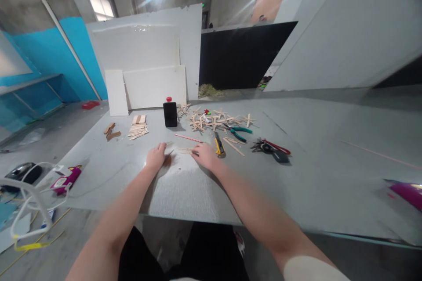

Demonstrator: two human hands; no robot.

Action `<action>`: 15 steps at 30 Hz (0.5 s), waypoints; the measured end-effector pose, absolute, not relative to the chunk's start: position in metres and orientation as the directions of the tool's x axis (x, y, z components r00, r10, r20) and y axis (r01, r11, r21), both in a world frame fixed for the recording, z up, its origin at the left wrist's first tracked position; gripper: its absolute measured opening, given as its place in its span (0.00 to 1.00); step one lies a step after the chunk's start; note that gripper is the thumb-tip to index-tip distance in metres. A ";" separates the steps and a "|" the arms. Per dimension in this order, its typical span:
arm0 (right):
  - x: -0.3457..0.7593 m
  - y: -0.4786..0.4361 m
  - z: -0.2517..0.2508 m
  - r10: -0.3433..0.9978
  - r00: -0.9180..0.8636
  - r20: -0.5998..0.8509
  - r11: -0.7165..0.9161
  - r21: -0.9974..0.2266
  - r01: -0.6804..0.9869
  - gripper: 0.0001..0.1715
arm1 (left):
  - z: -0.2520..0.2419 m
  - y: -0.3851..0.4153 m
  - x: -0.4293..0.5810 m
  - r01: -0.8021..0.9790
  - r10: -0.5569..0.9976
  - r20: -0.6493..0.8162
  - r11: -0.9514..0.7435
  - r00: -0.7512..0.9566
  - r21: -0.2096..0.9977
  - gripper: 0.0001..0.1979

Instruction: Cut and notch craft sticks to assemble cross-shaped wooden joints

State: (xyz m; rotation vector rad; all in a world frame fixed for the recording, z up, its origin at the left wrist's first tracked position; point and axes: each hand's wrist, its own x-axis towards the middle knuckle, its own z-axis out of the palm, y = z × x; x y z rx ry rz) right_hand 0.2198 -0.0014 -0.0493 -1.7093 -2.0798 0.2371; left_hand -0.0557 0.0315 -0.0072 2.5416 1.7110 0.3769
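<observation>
Both of my hands rest on the grey board (184,184) in front of me. My left hand (155,156) lies with its fingers curled, close to a thin wooden stick at its fingertips. My right hand (204,156) is closed over a few flat wooden sticks (186,150) that stick out to its left. A yellow utility knife (219,144) lies just right of that hand. A pink rod (188,138) lies beyond the two hands.
Further back are a black bottle with a red cap (170,113), a pile of crossed wooden sticks (214,120), a stack of flat sticks (138,129), green-handled pliers (240,131) and red-handled scissors (272,147). White foam boards (148,66) lean behind. A glue gun (66,180) lies left.
</observation>
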 end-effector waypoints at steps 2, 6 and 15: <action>0.216 -0.003 -0.047 0.963 -0.141 0.228 0.223 -0.389 0.894 0.19 | -0.006 0.027 -0.056 0.877 0.897 0.188 -0.433 0.399 0.207 0.19; 0.206 0.000 -0.043 0.955 -0.127 0.268 0.233 -0.412 0.881 0.21 | -0.004 0.021 -0.045 0.819 0.867 0.218 -0.496 0.448 0.290 0.18; 0.218 0.012 -0.055 0.914 0.105 0.392 0.194 -0.648 0.737 0.21 | -0.002 0.071 0.016 0.676 0.963 0.198 -0.269 0.182 0.686 0.19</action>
